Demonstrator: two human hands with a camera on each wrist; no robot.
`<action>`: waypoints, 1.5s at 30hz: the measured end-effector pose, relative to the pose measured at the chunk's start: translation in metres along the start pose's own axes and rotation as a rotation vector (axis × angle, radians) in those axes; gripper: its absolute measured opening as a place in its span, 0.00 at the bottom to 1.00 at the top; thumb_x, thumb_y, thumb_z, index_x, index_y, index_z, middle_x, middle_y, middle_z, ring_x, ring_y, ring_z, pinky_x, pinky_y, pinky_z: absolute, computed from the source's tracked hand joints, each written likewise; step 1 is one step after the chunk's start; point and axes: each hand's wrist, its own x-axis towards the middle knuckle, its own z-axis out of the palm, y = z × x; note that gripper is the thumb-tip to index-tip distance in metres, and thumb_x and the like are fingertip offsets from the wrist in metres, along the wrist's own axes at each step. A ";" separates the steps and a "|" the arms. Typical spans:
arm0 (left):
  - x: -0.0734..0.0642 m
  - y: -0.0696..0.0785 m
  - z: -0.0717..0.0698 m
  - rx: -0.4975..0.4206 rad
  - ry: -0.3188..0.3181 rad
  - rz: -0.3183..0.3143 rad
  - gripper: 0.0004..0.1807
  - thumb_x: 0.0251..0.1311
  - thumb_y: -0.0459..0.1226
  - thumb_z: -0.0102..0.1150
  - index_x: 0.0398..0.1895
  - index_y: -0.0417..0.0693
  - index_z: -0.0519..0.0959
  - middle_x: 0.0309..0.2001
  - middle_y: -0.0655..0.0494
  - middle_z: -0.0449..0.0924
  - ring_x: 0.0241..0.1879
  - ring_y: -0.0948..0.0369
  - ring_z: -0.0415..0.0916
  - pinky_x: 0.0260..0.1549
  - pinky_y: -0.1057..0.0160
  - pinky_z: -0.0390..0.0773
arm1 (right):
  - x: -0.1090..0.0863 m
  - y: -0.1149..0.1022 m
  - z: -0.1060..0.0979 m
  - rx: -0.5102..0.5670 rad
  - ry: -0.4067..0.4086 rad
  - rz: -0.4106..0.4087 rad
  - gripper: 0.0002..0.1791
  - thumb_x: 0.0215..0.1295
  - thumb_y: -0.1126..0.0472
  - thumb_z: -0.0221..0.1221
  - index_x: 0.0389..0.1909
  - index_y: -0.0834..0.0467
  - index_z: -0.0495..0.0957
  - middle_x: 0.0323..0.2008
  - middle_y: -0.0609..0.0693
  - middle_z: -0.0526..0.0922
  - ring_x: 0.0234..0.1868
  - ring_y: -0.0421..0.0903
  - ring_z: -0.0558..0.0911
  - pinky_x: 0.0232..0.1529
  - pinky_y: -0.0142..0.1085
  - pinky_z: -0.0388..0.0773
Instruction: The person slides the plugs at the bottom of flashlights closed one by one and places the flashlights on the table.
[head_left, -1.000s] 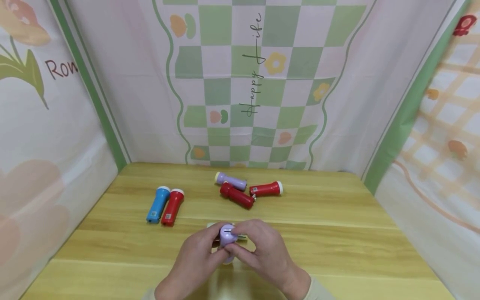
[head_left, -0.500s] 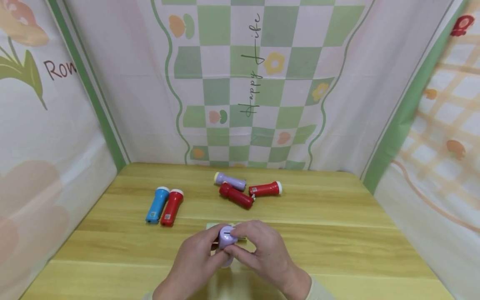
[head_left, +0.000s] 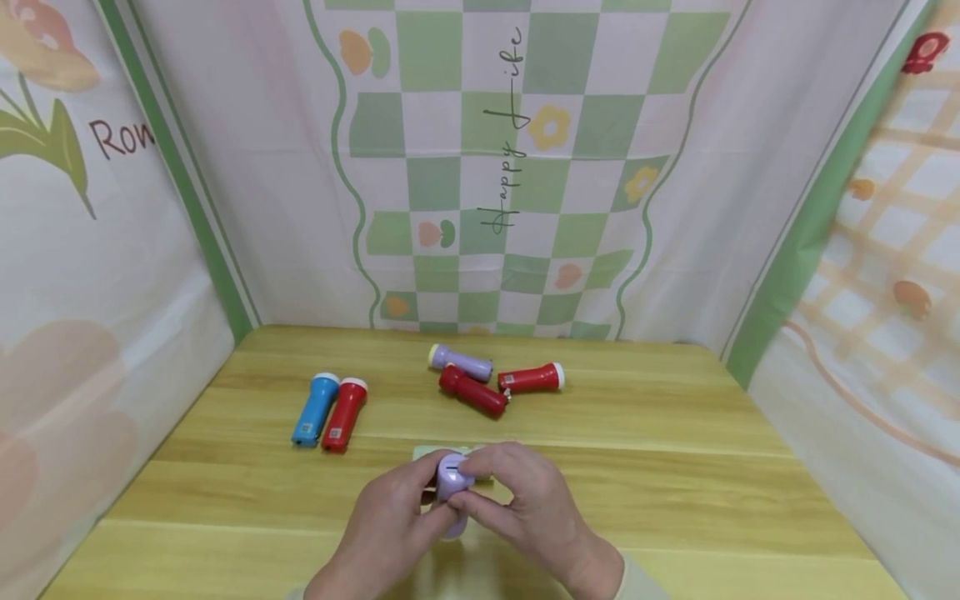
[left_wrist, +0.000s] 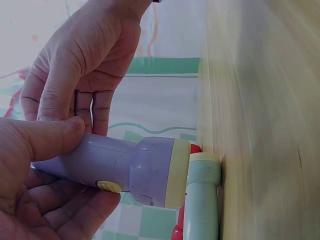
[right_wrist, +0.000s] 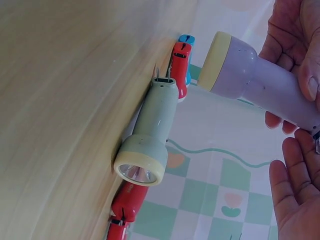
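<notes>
head view: little has changed in a second; the left hand (head_left: 390, 512) wraps the purple flashlight's body (head_left: 452, 481), toward 6 o'clock, as before, and the right hand (head_left: 528, 508) likewise pinches its tail end. at 12 o'clock, the cloth (head_left: 491, 179) reads "happy life". at 10, a blue flashlight (head_left: 316, 407) and a red flashlight (head_left: 347, 412) bear square code labels (head_left: 334, 433).

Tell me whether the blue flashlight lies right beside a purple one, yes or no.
No, the only flashlight right beside the blue flashlight is a red flashlight.
</notes>
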 end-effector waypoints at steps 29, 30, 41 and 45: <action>-0.003 0.004 0.000 -0.020 0.028 -0.005 0.13 0.69 0.44 0.68 0.54 0.58 0.83 0.49 0.66 0.87 0.47 0.68 0.84 0.45 0.64 0.88 | 0.002 -0.004 -0.001 0.069 -0.005 0.024 0.14 0.65 0.57 0.72 0.50 0.55 0.85 0.44 0.49 0.90 0.45 0.44 0.88 0.53 0.29 0.83; -0.003 0.003 0.000 -0.017 0.027 -0.008 0.14 0.69 0.44 0.69 0.55 0.58 0.83 0.49 0.66 0.87 0.47 0.68 0.84 0.45 0.64 0.88 | 0.002 -0.004 -0.002 0.071 -0.008 0.027 0.15 0.65 0.57 0.72 0.50 0.55 0.85 0.44 0.49 0.90 0.45 0.44 0.88 0.53 0.29 0.83; -0.004 0.004 0.000 -0.014 0.028 -0.010 0.15 0.69 0.42 0.68 0.57 0.54 0.83 0.49 0.63 0.88 0.48 0.67 0.85 0.45 0.64 0.88 | 0.003 -0.006 -0.003 0.077 -0.018 0.025 0.16 0.64 0.56 0.72 0.51 0.54 0.85 0.45 0.47 0.89 0.46 0.42 0.87 0.52 0.29 0.83; -0.004 0.005 -0.001 -0.011 0.016 -0.024 0.16 0.69 0.44 0.68 0.58 0.54 0.83 0.50 0.63 0.88 0.48 0.67 0.85 0.45 0.68 0.86 | 0.003 -0.006 -0.003 0.070 -0.018 0.022 0.16 0.63 0.57 0.73 0.51 0.54 0.85 0.45 0.46 0.89 0.46 0.41 0.87 0.52 0.29 0.83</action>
